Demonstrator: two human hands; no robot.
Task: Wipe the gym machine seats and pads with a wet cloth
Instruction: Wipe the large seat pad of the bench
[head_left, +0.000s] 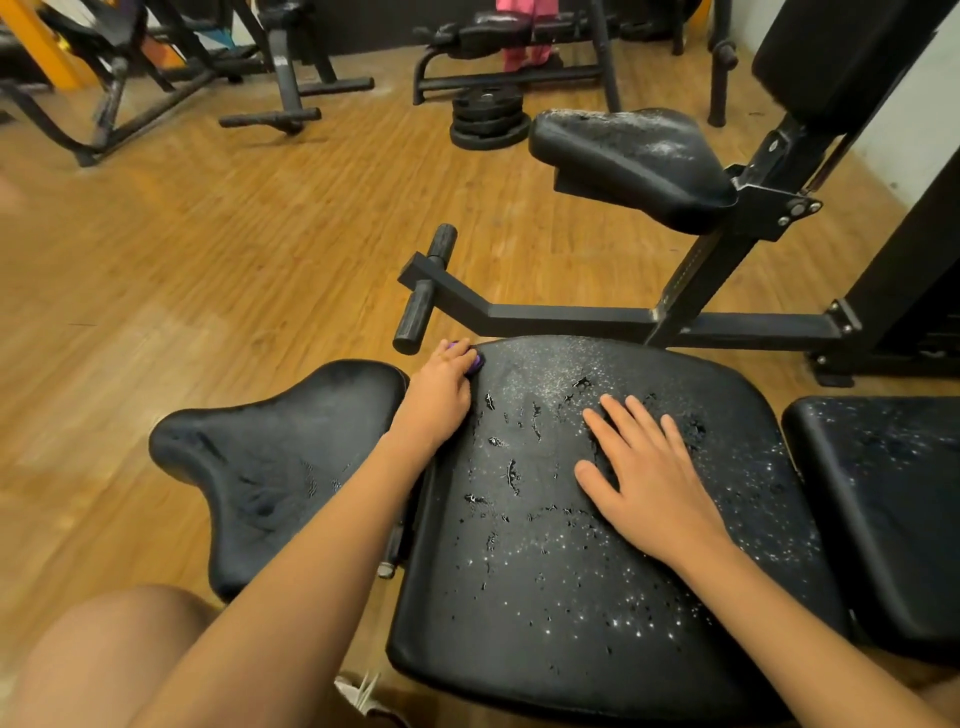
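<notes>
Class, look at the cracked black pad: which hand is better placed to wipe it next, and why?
Left. The left hand grips the purple cloth at the far left corner of the pad; the right hand lies flat on it, holding nothing.

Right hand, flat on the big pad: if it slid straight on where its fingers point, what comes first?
The right hand would first cross the torn patch, then the far edge of the pad; the frame bar beyond likely sits lower.
</notes>
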